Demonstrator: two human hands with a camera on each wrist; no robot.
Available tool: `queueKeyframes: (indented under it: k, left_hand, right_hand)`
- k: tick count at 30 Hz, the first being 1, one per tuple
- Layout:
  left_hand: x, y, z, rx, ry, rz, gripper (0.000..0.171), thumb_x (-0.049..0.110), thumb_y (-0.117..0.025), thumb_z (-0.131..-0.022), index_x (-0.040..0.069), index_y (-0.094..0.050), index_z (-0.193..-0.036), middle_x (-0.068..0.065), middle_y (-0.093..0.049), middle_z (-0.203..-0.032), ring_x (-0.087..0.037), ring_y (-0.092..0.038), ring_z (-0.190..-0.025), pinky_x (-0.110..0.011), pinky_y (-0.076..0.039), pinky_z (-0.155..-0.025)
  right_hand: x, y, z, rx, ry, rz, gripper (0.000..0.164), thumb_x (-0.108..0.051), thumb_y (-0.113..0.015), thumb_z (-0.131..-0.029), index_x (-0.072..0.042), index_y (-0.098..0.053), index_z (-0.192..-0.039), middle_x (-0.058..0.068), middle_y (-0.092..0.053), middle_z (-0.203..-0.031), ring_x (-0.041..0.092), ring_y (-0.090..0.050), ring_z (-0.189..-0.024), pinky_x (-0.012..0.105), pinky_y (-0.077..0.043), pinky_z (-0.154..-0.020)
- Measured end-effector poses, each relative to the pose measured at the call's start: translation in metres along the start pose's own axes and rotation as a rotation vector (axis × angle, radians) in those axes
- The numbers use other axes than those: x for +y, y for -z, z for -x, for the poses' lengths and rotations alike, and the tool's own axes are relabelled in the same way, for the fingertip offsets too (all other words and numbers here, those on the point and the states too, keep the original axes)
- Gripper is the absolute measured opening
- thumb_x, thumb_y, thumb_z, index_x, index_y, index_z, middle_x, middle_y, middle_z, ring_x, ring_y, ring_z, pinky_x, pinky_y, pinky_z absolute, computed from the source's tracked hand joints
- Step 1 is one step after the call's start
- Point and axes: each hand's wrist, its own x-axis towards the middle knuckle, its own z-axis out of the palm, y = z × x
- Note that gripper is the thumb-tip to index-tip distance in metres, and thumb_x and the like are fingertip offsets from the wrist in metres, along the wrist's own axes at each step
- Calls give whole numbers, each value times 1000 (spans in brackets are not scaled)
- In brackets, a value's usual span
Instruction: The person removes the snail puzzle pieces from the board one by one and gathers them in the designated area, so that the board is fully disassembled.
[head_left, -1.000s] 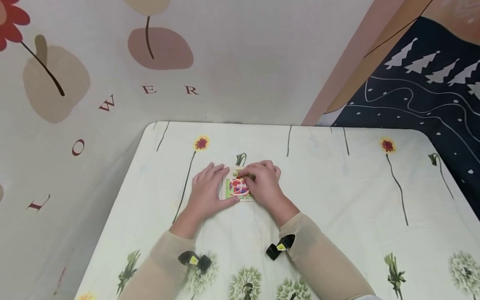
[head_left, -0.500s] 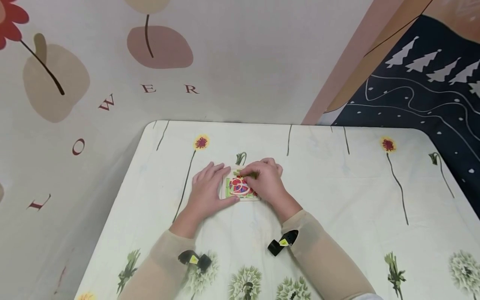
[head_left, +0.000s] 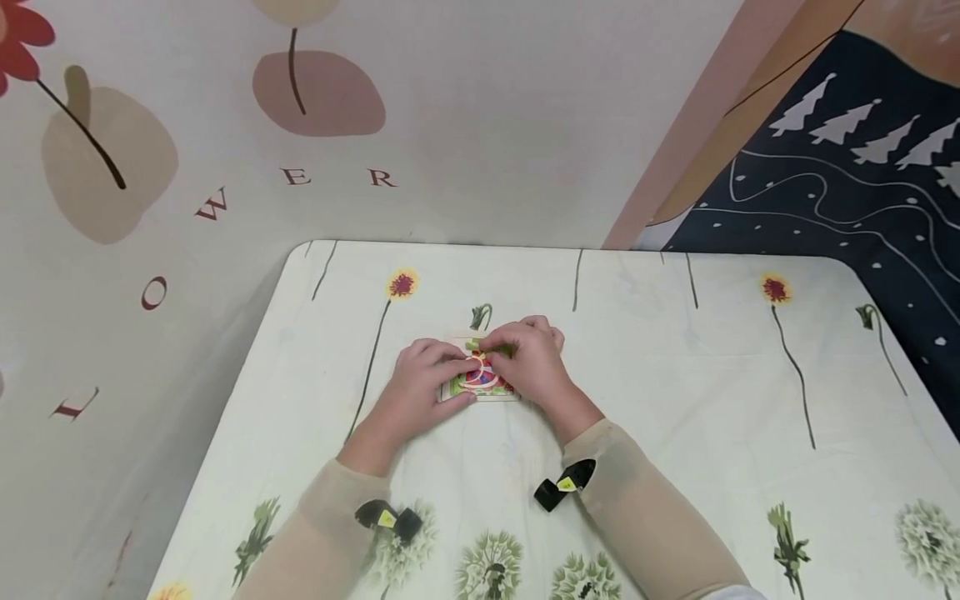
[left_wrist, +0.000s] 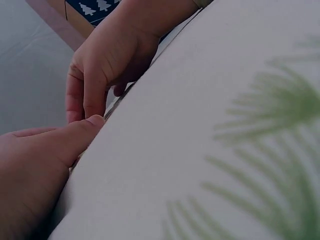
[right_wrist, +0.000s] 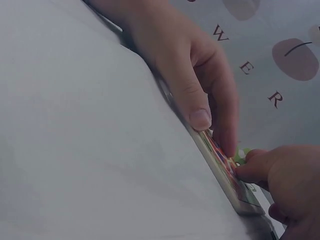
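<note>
Left hand (head_left: 420, 379) farther over board (head_left: 483, 382), flowered tablecloth (head_left: 675, 375) around

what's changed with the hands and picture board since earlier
The left hand moved its fingers from the far left corner of the picture board inward over it, toward the right hand, which edged slightly right. The picture board and left thumb stayed put.

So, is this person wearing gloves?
No, the left hand and right hand at the colourful board are both bare.
</note>
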Motion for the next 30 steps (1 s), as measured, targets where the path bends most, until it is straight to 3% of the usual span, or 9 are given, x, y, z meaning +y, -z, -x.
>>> queueKeyframes:
  k: [5,18,30]
  left_hand:
    - [3,3,-1,-3,-13,-3,42,32,-86,-91,17,-80,-129,-5,-68,-128,-33,-53,-122,-60,-40,-103]
    - [10,7,-6,-96,6,-81,34,30,-80,-97,15,-80,-128,-4,-68,-135,-30,-55,-129,-57,-44,-107]
    - [11,8,-7,-100,-11,-130,29,30,-79,-98,15,-81,-124,-3,-70,-132,-30,-58,-126,-55,-47,-105]
  right_hand:
    - [0,-1,-1,9,-3,-3,22,-4,-77,-94,-23,-86,-101,-8,-79,-112,22,-49,-116,58,-17,-112]
    - [-1,-2,1,22,-36,-35,21,-4,-75,-96,-19,-86,-104,-6,-78,-103,21,-51,-116,58,-15,-115]
    - [-1,-5,1,61,-24,-52,20,-4,-77,-96,-19,-87,-103,-5,-79,-102,22,-52,-114,59,-17,-112]
